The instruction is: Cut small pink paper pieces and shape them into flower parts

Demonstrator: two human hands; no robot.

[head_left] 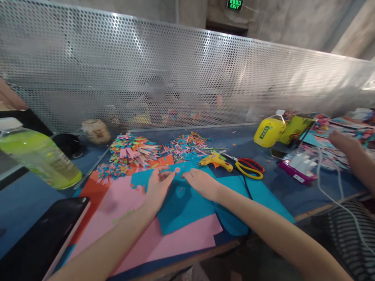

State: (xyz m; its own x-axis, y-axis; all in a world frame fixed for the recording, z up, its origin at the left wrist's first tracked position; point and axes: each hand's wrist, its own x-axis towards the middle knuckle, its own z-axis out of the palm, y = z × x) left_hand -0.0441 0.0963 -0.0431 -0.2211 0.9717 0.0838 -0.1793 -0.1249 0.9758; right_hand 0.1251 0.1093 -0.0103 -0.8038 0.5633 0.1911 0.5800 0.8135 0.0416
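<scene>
My left hand (158, 187) is closed in a pinch, with a small round pink-and-orange piece (177, 170), like a rolled paper disc, at its fingertips. Close by on the right, my right hand (202, 182) has its fingers bent together and pointing at that piece; whatever they hold is too small to name. Both hands are above blue paper sheets (181, 214), which overlap a large pink sheet (117, 199). Beyond my right hand lie a yellow glue gun (216, 160) and scissors (249, 168) with red and yellow handles.
Bundles of folded paper strips (133, 150) and a heap of thin paper curls (187, 145) lie behind the hands. Bottles stand left (38, 152) and right (269, 130). A perforated metal screen (175, 70) bounds the table. Another person's hand (345, 146) is at right, near a power strip (299, 169).
</scene>
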